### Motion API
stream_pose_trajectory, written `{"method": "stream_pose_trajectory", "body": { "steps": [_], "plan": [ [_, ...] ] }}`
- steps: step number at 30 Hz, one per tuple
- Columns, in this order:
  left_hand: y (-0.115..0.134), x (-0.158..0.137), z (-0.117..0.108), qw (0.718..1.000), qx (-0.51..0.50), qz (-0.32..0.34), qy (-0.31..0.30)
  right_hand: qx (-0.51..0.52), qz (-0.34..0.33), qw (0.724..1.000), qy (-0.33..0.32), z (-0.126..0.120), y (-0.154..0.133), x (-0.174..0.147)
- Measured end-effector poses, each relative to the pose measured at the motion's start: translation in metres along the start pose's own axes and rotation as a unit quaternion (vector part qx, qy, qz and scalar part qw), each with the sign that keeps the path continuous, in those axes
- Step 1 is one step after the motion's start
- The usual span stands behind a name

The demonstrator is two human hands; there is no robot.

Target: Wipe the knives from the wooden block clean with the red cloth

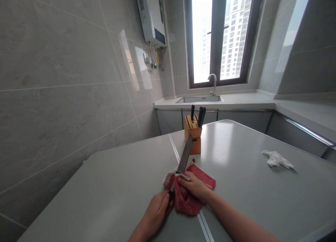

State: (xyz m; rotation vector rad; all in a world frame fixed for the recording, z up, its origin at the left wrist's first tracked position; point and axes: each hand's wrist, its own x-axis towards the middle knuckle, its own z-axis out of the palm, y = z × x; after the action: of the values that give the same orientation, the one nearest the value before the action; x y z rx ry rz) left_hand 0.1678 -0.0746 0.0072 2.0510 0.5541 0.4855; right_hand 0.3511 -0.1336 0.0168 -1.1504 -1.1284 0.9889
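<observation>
My left hand point(156, 208) is closed around the black handle of a kitchen knife point(186, 152), whose broad blade points away from me. Pinched in my right hand point(195, 186) is a red and white cloth point(190, 203), folded against the knife near the base of its blade. Part of the cloth spreads over the table to the right. Just beyond the blade's tip stands a wooden knife block point(195, 144) with black-handled knives point(201, 116) in its slots. A small dark red object point(193, 160) lies in front of the block, too small to name.
The pale table point(126, 186) has a seam strip running through its middle. On its right side lies a crumpled white tissue or cloth point(277, 159). Behind are a counter with a sink point(201, 99), a faucet point(214, 83) and a window. A water heater point(151, 18) hangs on the left wall.
</observation>
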Motion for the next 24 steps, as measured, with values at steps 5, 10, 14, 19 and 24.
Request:
{"method": "stream_pose_trajectory", "body": {
  "steps": [5,10,14,19,24],
  "plan": [
    [-0.005,0.001,-0.001,0.994,-0.100,-0.020,-0.027,0.006,0.001,1.000,-0.020,0.000,0.001,-0.002],
    [-0.001,0.000,0.000,0.997,-0.068,-0.015,-0.024,0.010,-0.003,1.000,-0.020,0.000,0.000,-0.001],
    [0.005,0.001,0.000,1.000,0.009,0.009,0.007,-0.004,-0.008,1.000,0.002,0.001,-0.003,0.000],
    [0.007,0.002,-0.002,0.997,0.051,0.044,0.028,-0.009,-0.014,0.999,0.029,0.001,-0.002,0.001],
    [0.006,0.001,-0.003,0.996,0.079,0.042,0.008,-0.024,-0.029,0.999,0.023,0.001,0.003,0.003]
  ]
}}
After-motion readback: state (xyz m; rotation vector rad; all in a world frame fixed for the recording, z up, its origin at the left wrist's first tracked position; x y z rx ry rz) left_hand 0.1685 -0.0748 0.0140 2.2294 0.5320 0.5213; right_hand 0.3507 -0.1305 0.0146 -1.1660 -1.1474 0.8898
